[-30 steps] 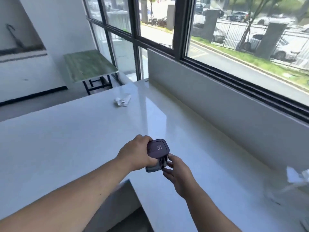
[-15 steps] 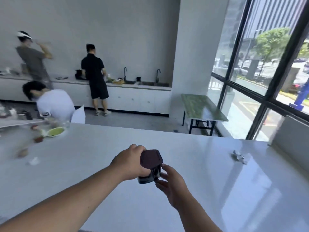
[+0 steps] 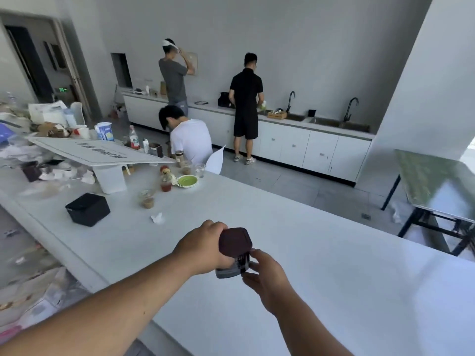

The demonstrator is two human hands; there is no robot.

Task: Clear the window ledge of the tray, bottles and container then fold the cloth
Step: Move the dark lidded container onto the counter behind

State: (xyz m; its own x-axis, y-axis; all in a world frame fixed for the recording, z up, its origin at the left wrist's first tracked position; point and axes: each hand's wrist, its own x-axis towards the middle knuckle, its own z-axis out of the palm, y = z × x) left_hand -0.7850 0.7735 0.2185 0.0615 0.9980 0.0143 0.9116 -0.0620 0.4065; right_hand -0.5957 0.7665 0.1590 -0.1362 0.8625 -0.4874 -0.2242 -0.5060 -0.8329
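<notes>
Container carried over white counter, both hands engaged.

Far left: one black box [image 3: 88, 209] parked near one green saucer [image 3: 187, 181] amid clutter, probably the drop-off zone. Centre: left hand [image 3: 203, 249] wrapped round one dark-lidded container [image 3: 234, 253], fingers closed on its side, held clear above the counter [image 3: 321, 253], presumably for carrying. Right hand [image 3: 266, 277] alongside, fingertips [image 3: 253, 265] loosely curled, touching the container's lower edge, likely steadying; firm grip cannot be confirmed.
</notes>
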